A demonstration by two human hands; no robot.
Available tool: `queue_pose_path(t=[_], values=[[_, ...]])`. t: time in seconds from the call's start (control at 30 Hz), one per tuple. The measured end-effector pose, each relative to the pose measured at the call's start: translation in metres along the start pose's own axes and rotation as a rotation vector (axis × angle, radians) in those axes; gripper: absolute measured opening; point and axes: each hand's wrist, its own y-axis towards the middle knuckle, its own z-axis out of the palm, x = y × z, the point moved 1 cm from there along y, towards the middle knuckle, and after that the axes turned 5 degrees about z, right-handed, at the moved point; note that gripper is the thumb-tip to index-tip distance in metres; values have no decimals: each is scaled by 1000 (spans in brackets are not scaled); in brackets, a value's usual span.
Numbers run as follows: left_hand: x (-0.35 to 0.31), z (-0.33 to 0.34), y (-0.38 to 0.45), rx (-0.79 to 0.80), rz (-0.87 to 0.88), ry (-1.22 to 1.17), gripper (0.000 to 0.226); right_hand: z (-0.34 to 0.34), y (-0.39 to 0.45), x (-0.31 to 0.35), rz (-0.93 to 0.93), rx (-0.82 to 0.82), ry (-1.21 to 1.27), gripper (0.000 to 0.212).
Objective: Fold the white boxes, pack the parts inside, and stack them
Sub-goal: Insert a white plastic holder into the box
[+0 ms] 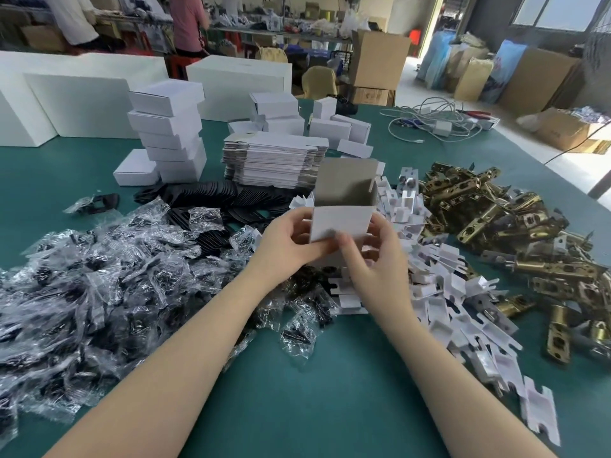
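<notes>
A small white box [342,218] stands upright above the green table, its top flap raised and its grey inside showing. My left hand [291,241] grips its left lower side. My right hand [373,256] holds the right side, thumb pressed on the lower front edge. Behind it lies a pile of flat white box blanks [274,163]. A stack of folded white boxes [170,130] rises at the back left. Brass latch parts [515,233] are heaped on the right, white card inserts [439,285] lie beside them, and bagged black parts [99,276] cover the left.
Black flat plates [211,196] lie behind the bags. Large white cartons [76,104] stand at the far left, loose folded boxes [330,127] at the back centre, and white cables [436,123] at the back right. People stand at benches far behind.
</notes>
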Motion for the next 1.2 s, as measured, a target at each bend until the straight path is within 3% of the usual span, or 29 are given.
queue_pose_path(t=[0.1,0.3,0.4,0.47,0.53,0.6,0.67,0.77,0.87,1.03,1.2], values=[[-12,-6,6,17,33,2,41,-1,-1,0,-54,36,24,44],[-41,-12,3,210,-31,-97,33,-1,-6,-3,145,262,526,46],[-59,-24,3,298,-92,195,47,4,-11,-9,246,304,663,45],[-67,-40,6,174,-80,372,54,4,-12,-12,283,313,702,42],[-68,-61,12,-51,-49,443,40,1,-10,-14,307,314,739,42],[-59,-82,24,-160,-72,727,26,-1,-9,-17,317,303,725,45],[-44,-96,40,45,-238,1084,38,-1,-9,-19,320,294,707,46],[-23,-100,49,435,-434,1417,51,-1,-9,-21,332,301,667,54],[-15,-104,55,427,-351,1519,43,-1,-10,-22,347,310,653,62],[0,-102,56,495,-242,1619,53,1,-10,-22,323,327,636,54],[6,-96,60,391,-217,1711,44,0,-10,-22,322,346,636,53]])
